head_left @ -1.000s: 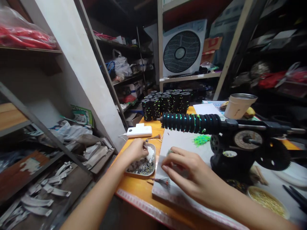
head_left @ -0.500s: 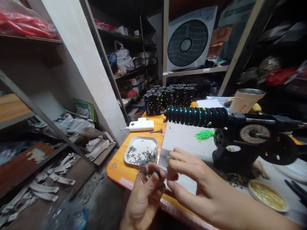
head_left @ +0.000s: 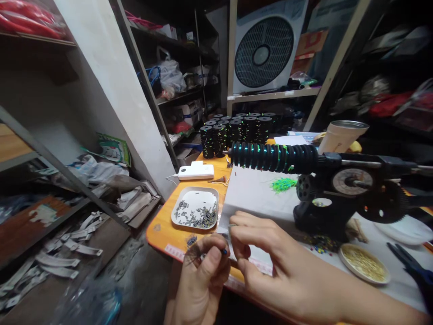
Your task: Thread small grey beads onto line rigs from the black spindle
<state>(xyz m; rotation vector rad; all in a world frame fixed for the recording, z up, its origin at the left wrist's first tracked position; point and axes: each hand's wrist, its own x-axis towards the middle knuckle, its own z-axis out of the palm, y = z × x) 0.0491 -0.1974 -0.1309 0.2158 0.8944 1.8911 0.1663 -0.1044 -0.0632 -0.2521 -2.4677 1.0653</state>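
Observation:
My left hand (head_left: 203,282) is closed in a pinch on a tiny dark piece with a blue tip, held over the near edge of the orange table (head_left: 162,234). My right hand (head_left: 270,266) is right beside it, fingers curled and pinched toward the same small piece; what it holds is too small to name. Just beyond my hands lies a white tray (head_left: 196,211) with several small dark pieces. A black hand-crank machine (head_left: 338,194) with a long ribbed black spool (head_left: 274,157) stands to the right on a white sheet (head_left: 257,189).
Stacked black spools (head_left: 237,131) stand at the table's far end beside a white power bank (head_left: 196,171). A beige cup (head_left: 340,135), a dish of yellow beads (head_left: 363,268) and a green tuft (head_left: 282,184) are on the right. Cluttered shelves line the left; a fan (head_left: 262,52) stands behind.
My left hand left the tray with a small piece and came back to the table's near edge. My right hand drew in to meet it. The view tilted slightly.

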